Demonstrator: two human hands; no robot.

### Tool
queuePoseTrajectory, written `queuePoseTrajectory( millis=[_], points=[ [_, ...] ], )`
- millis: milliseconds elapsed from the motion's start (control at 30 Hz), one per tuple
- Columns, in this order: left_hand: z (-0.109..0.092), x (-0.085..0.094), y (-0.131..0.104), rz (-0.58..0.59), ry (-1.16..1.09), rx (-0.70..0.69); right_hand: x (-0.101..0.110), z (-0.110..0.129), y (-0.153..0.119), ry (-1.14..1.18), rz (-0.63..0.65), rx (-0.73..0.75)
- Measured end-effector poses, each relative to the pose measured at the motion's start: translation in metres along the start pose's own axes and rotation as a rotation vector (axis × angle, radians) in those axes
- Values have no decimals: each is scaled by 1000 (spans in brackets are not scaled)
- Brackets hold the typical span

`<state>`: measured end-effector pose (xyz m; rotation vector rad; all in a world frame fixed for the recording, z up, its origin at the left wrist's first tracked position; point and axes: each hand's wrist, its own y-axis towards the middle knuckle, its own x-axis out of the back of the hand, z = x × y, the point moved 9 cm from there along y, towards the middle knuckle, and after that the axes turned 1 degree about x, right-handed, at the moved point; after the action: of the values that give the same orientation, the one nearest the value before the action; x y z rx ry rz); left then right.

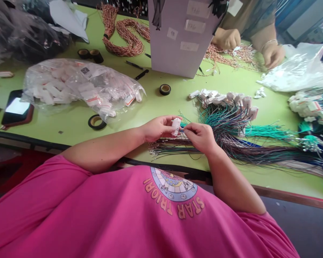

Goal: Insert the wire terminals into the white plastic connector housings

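Note:
A white plastic connector housing [176,127] is held between the thumb and fingers of my left hand [159,129], just above the front part of the table. Close on its right, my right hand [200,136] pinches thin wires [182,129] at the side of the housing. Whether the wire tips sit inside it I cannot tell. Loose dark wires with metal ends [164,148] lie under both hands. To the right spreads a bundle of green and dark wires [220,120], with a heap of white connectors [228,98] at its far end.
A clear bag of white connectors [77,84] lies at the left, near a phone [18,107]. Black tape rolls [165,89] rest on the green table [129,107]. A tall grey box [174,43] stands at the back. Another person's hands [227,38] work over twisted wires behind it.

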<state>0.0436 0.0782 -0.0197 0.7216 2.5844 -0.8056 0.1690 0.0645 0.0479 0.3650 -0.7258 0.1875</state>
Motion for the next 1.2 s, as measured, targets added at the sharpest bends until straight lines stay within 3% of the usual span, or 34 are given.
queuePoseTrajectory(
  millis=[433, 767, 1200],
  points=[
    [0, 2, 2, 12, 57, -22, -6, -14, -1, -80, 122, -202],
    [-2, 3, 4, -17, 167, -105, -32, -26, -6, 331, 242, -432],
    [0, 4, 4, -22, 151, -64, -23, -18, 0, 223, 171, -327]
  ],
)
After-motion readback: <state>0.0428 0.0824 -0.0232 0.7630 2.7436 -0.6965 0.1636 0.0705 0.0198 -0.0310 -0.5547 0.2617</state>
